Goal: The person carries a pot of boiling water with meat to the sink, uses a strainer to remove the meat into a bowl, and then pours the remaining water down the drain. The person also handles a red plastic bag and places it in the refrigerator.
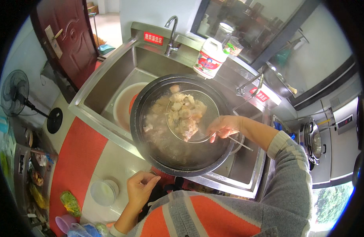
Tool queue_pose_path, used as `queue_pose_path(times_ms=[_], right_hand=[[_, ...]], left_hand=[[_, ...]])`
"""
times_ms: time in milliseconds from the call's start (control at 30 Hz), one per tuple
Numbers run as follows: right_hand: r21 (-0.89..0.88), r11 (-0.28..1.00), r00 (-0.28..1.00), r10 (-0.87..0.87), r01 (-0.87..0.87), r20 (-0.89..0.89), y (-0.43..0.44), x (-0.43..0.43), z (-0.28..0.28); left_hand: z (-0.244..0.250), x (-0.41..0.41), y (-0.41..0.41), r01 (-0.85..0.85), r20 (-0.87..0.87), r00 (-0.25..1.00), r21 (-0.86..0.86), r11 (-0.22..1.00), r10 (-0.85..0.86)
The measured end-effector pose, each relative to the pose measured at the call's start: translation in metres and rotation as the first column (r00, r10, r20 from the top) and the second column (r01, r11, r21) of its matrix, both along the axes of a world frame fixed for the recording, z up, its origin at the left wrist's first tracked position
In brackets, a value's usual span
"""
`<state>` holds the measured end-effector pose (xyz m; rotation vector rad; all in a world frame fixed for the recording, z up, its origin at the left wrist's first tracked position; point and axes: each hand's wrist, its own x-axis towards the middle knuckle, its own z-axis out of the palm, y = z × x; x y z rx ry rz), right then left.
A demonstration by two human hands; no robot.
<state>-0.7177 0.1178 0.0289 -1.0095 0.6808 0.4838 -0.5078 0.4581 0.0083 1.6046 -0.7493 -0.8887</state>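
Observation:
A wide dark wok full of cloudy liquid and pale meat pieces rests over the divider of a double steel sink. My right hand grips a round wire skimmer near where its thin handle meets the basket. Several chunks of meat lie in the skimmer, over the liquid. Outside the wok's near edge, my left hand is bent with its thumb near the curled fingers; no object shows in it. Behind the wok, a pale basin of cloudy liquid with something red-orange sits in the left sink bowl.
A white jug with a red label stands behind the wok, near the faucet. A second faucet and a metal pan are at the right. On the floor are a pale bucket, a red mat and a fan.

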Motion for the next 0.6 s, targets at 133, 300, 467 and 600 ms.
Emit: queue_pose_path(times_ms=[133, 300, 467, 600], right_hand=[[-0.068, 0.964, 0.966, -0.252, 0.256, 0.063, 0.041, -0.012, 0.018], [0.072, 0.815, 0.806, -0.580, 0.575, 0.122, 0.084, -0.048, 0.032], [0.061, 0.606, 0.591, -0.790, 0.793, 0.161, 0.096, -0.113, 0.050], [-0.080, 0.357, 0.365, -0.920, 0.931, 0.146, 0.087, -0.175, 0.043]], left_hand=[[-0.005, -0.005, 0.000, -0.009, 0.076, 0.997, -0.027, 1.000, 0.011], [-0.002, -0.014, -0.004, 0.024, 0.084, 0.996, -0.009, 1.000, -0.024], [0.008, -0.018, -0.001, 0.008, 0.144, 0.989, 0.074, 0.997, -0.019], [-0.002, -0.013, 0.015, -0.062, 0.142, 0.988, 0.069, 0.996, 0.051]])
